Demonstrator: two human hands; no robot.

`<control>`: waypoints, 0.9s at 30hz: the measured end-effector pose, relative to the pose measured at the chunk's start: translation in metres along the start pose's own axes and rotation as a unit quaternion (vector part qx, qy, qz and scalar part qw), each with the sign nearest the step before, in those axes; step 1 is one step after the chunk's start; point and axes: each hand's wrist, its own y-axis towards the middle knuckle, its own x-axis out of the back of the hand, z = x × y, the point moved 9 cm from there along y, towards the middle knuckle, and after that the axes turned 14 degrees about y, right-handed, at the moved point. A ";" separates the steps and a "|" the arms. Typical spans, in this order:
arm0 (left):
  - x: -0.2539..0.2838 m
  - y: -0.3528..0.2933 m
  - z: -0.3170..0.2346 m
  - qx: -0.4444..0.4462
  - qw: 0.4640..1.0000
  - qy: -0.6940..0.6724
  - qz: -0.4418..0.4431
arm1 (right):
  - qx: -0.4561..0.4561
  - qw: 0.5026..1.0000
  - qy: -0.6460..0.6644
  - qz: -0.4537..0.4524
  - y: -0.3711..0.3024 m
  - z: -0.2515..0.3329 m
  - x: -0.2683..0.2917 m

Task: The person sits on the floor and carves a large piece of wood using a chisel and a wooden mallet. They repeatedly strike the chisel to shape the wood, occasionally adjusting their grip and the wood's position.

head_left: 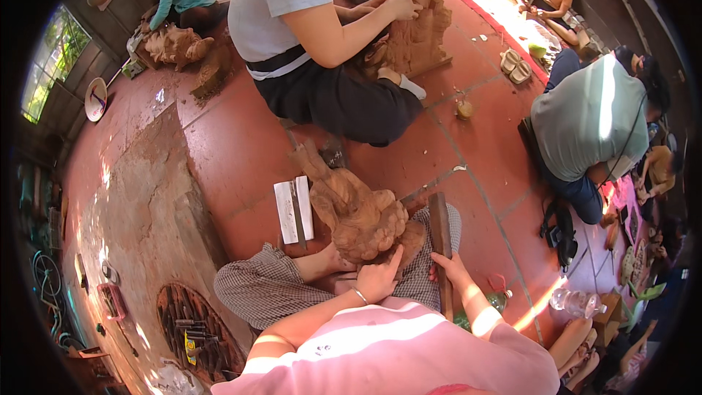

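A brown carved wooden figure [355, 209] with rounded, clustered shapes at its near end lies tilted in front of my crossed legs. My left hand [376, 282], a bracelet at its wrist, reaches to its near end with the index finger stretched out against the wood. The other fingers of that hand are mostly hidden. My right hand [451, 267] is closed around a long, narrow wooden bar [440, 227], which lies over my right leg, to the right of the carving. Beyond my left knee, a dark narrow strip rests across a white sheet [285, 212].
A thick wooden slab [157, 198] on the left bears a round tray [164, 300] of carving tools. Ahead, a seated person [292, 22] works on a large carving [424, 29]. Another person [592, 117] sits at right, near a black bag [561, 234] and a clear bottle [578, 302].
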 end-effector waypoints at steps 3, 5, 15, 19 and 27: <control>-0.004 0.003 0.002 -0.002 1.000 -0.008 -0.005 | 0.007 1.000 0.025 0.004 0.003 0.001 0.000; -0.003 0.002 0.003 0.006 1.000 -0.004 0.022 | 0.006 1.000 0.022 0.002 0.006 -0.002 0.002; 0.275 0.050 -0.013 -0.075 0.935 -0.340 -0.064 | 0.254 0.932 0.193 0.173 -0.084 0.196 -0.070; 0.415 0.026 -0.014 -0.133 0.854 -0.386 -0.324 | 0.457 0.823 0.204 0.270 -0.154 0.308 -0.094; 0.192 0.046 0.071 0.050 0.968 -0.232 -0.078 | 0.192 0.959 0.152 0.145 -0.050 0.173 -0.044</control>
